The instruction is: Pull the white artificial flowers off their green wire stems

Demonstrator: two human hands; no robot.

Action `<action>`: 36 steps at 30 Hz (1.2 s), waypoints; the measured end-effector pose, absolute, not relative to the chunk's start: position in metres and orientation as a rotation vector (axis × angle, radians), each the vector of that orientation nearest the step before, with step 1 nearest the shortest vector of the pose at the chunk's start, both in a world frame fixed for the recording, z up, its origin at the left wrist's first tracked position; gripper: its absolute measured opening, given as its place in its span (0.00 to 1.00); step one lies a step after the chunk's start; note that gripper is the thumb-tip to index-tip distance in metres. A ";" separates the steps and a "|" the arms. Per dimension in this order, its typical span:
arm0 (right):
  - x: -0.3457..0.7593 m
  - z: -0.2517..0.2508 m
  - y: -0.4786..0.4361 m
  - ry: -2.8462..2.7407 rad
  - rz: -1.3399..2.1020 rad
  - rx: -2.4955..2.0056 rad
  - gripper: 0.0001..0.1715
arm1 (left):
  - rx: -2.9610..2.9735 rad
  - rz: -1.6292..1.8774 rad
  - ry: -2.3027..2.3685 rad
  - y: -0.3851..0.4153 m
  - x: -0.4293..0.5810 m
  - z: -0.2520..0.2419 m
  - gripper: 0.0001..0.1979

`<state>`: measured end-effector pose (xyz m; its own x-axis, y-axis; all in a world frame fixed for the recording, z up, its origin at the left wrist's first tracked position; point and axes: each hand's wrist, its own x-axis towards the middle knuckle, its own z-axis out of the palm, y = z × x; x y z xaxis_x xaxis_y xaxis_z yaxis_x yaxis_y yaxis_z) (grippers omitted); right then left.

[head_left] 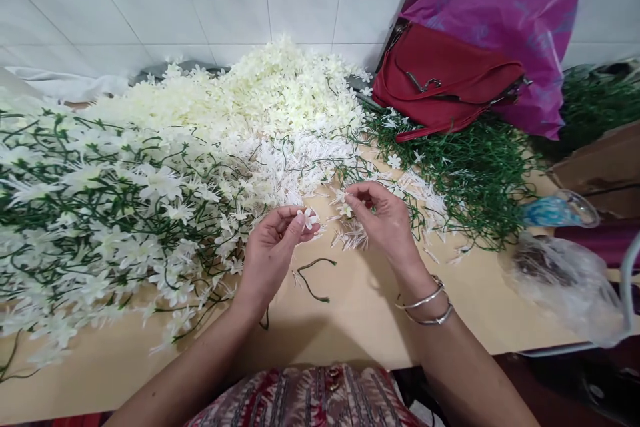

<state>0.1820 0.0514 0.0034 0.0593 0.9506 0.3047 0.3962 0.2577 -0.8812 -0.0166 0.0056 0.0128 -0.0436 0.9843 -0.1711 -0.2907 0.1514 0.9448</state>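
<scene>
My left hand (273,243) pinches a small white artificial flower (309,219) between thumb and fingers, above the table. A short way to the right, my right hand (387,223) has thumb and forefinger closed together; white bits show by the fingertips, but whether they are held cannot be made out. Below the hands a bent green plastic stem (306,277) lies on the table. Behind them are a pile of thin white stamens (320,160) and a heap of cream-white blossoms (280,90). White flowers on green stems (160,193) cover the left side.
Bare green stems (485,173) are heaped at the right, with a red handbag (440,80) and a purple plastic bag (515,13) above them. Near the table's (370,320) right edge lie a clear plastic bag (570,280) and a blue-patterned item (555,210). A tiled wall (220,0) stands behind.
</scene>
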 end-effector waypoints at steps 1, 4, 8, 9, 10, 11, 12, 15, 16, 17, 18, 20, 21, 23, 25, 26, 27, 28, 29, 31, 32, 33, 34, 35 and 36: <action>0.183 0.004 0.051 -1.516 0.687 -1.306 0.04 | 0.833 1.262 1.112 0.005 -0.017 0.013 0.19; 0.189 0.006 0.053 -1.486 0.579 -1.328 0.03 | 0.837 1.256 1.114 0.005 -0.016 0.014 0.19; 0.192 0.008 0.051 -1.367 0.718 -1.255 0.01 | 0.895 1.207 1.132 0.006 -0.012 0.019 0.18; 0.190 0.009 0.049 -1.336 0.811 -1.207 0.03 | 0.901 1.199 1.129 0.007 -0.011 0.020 0.17; 0.187 0.010 0.047 -1.307 0.894 -1.159 0.04 | 0.897 1.195 1.119 0.009 -0.009 0.021 0.17; 0.182 0.011 0.044 -1.288 0.958 -1.120 0.04 | 0.885 1.194 1.106 0.011 -0.008 0.021 0.16; 0.178 0.013 0.041 -1.282 0.997 -1.091 0.04 | 0.869 1.193 1.089 0.012 -0.006 0.021 0.15; 0.165 0.019 0.032 -1.340 0.985 -1.021 0.03 | 0.804 1.214 1.049 0.016 -0.003 0.019 0.15; 0.161 0.021 0.030 -1.374 0.951 -1.006 0.04 | 0.784 1.222 1.040 0.017 -0.002 0.017 0.15; 0.159 0.023 0.028 -1.405 0.914 -1.000 0.05 | 0.768 1.229 1.032 0.017 -0.002 0.016 0.15; 0.157 0.024 0.026 -1.430 0.878 -1.002 0.06 | 0.753 1.238 1.027 0.017 -0.001 0.016 0.14; 0.154 0.025 0.024 -1.462 0.813 -1.028 0.07 | 0.734 1.256 1.023 0.016 0.001 0.015 0.14; 0.153 0.025 0.023 -1.474 0.783 -1.047 0.08 | 0.730 1.264 1.022 0.015 0.002 0.015 0.13; 0.151 0.024 0.022 -1.500 0.714 -1.079 0.09 | 0.722 1.274 1.013 0.014 0.004 0.016 0.12; 0.150 0.023 0.020 -1.546 0.663 -1.095 0.10 | 0.711 1.282 0.987 0.012 0.006 0.017 0.12; 0.149 0.023 0.019 -1.575 0.643 -1.099 0.10 | 0.707 1.284 0.976 0.012 0.006 0.018 0.11; 0.148 0.022 0.018 -1.605 0.619 -1.105 0.11 | 0.704 1.283 0.969 0.011 0.007 0.018 0.11; 0.148 0.021 0.017 -1.631 0.588 -1.116 0.11 | 0.701 1.283 0.967 0.011 0.008 0.017 0.11; 0.146 0.020 0.016 -1.655 0.543 -1.130 0.12 | 0.698 1.280 0.964 0.010 0.009 0.017 0.10; 0.144 0.018 0.014 -1.701 0.410 -1.153 0.13 | 0.677 1.281 0.956 0.009 0.012 0.015 0.09; 0.143 0.017 0.013 -1.727 0.335 -1.160 0.14 | 0.663 1.289 0.951 0.008 0.014 0.014 0.09; 0.142 0.017 0.013 -1.752 0.269 -1.163 0.15 | 0.657 1.299 0.946 0.007 0.015 0.014 0.09; 0.141 0.016 0.012 -1.773 0.225 -1.162 0.15 | 0.666 1.309 0.946 0.006 0.016 0.014 0.09; 0.141 0.016 0.012 -1.778 0.212 -1.165 0.15 | 0.691 1.320 0.954 0.004 0.017 0.013 0.09; 0.141 0.017 0.012 -1.759 0.231 -1.179 0.13 | 0.732 1.328 0.970 0.003 0.016 0.013 0.09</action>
<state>0.1409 0.0125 0.0167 -0.0616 0.7915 0.6080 0.6072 0.5132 -0.6065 0.0165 0.0033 0.0135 -0.0245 0.9873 -0.1570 -0.4493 0.1295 0.8839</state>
